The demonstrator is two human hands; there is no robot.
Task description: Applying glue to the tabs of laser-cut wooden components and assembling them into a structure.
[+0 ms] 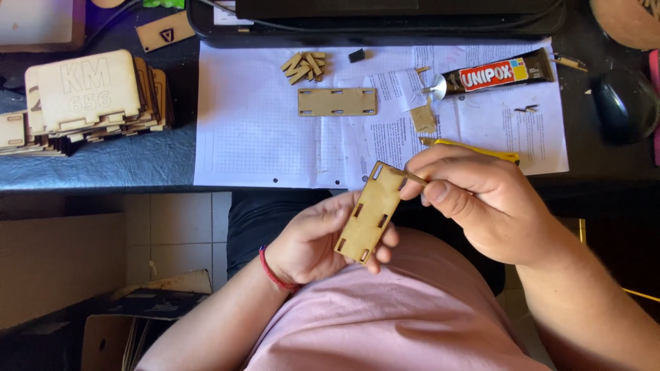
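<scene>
My left hand (313, 240) grips a small rectangular wooden panel (370, 211) with several slots, tilted above my lap. My right hand (481, 203) pinches a thin wooden stick (412, 177) whose tip touches the panel's upper end near a slot. A second slotted wooden panel (337, 102) lies flat on the white paper sheets (254, 124) on the desk. A black glue tube (491, 74) with its cap off lies on the paper to the right, nozzle pointing left.
A stack of engraved wooden pieces (86, 99) sits at the desk's left. Small wooden tabs (304, 65) lie in a pile near the top. A yellow tool (481, 150) lies behind my right hand. A dark computer mouse (622, 103) rests far right. Cardboard boxes (117, 323) stand on the floor.
</scene>
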